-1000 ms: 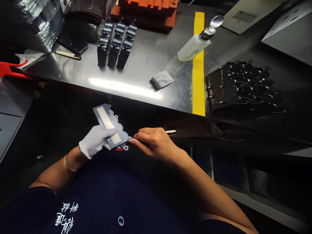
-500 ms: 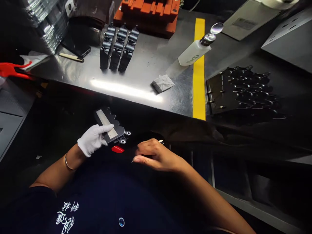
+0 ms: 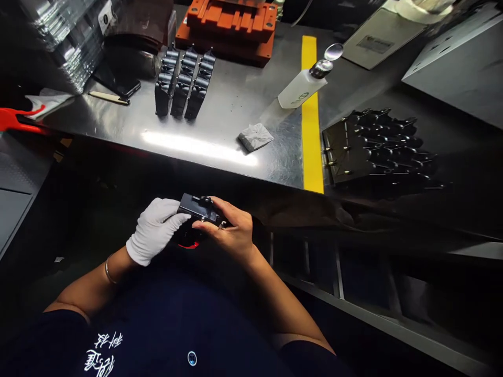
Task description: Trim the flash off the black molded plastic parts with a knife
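My left hand point(image 3: 155, 229), in a white glove, is closed on the left end of a black moulded part point(image 3: 196, 207). My bare right hand point(image 3: 233, 228) grips its right end, thumb along the near side and fingers on the far side. The part is turned with a narrow black face upward, a small dark knob standing on it. A small metal piece shows beside my right thumb; whether it belongs to the part I cannot tell. Beneath the part is a red thing point(image 3: 189, 245), mostly hidden.
On the metal bench beyond stand several black parts in rows point(image 3: 183, 86), an orange fixture point(image 3: 231, 31), a white bottle point(image 3: 302, 89) and a folded grey cloth pad point(image 3: 255, 137). Right of the yellow tape point(image 3: 312, 136) lie more black parts point(image 3: 381, 144). A pale-handled tool point(image 3: 109, 98) lies at left.
My right hand has come left and taken hold of the black part. The part has been turned, so its pale strip no longer shows. The view has shifted slightly.
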A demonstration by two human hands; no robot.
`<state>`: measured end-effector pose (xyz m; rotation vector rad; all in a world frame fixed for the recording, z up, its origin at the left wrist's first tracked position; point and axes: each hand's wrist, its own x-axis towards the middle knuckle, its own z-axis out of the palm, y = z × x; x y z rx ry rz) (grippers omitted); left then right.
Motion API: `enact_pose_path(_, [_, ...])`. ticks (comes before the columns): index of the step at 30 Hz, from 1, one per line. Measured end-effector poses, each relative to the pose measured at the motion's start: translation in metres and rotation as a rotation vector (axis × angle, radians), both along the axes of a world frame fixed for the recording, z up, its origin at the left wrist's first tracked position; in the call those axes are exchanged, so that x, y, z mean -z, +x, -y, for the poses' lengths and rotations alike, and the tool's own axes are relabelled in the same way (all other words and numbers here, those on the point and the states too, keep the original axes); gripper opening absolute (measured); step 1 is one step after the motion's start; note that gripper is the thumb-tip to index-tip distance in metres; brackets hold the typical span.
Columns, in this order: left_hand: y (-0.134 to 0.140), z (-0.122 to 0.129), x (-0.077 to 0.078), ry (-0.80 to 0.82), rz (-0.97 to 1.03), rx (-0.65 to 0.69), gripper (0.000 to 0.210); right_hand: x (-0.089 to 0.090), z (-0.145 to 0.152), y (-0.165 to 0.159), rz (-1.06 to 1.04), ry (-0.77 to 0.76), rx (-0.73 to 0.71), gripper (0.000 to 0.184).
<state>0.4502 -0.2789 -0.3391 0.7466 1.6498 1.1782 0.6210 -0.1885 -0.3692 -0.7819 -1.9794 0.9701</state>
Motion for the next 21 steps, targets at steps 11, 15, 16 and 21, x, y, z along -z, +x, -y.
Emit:
enact_pose_path(11, [-0.008, -0.003, 0.000, -0.070, 0.067, 0.306, 0.035, -0.007, 0.000, 0.017, 0.194, -0.391, -0.241, 0.034])
enact_pose_path(15, [-0.005, -0.003, -0.002, -0.089, 0.064, 0.409, 0.033, -0.006, 0.006, 0.016, 0.150, -0.378, -0.251, 0.031])
enact_pose_path(16, [-0.005, -0.003, -0.001, -0.094, 0.051, 0.403, 0.034, -0.006, 0.008, 0.015, 0.134, -0.372, -0.242, 0.030])
enact_pose_path(21, [-0.006, -0.004, 0.000, -0.128, -0.009, 0.362, 0.034, -0.015, 0.011, 0.019, 0.155, -0.319, -0.297, 0.023])
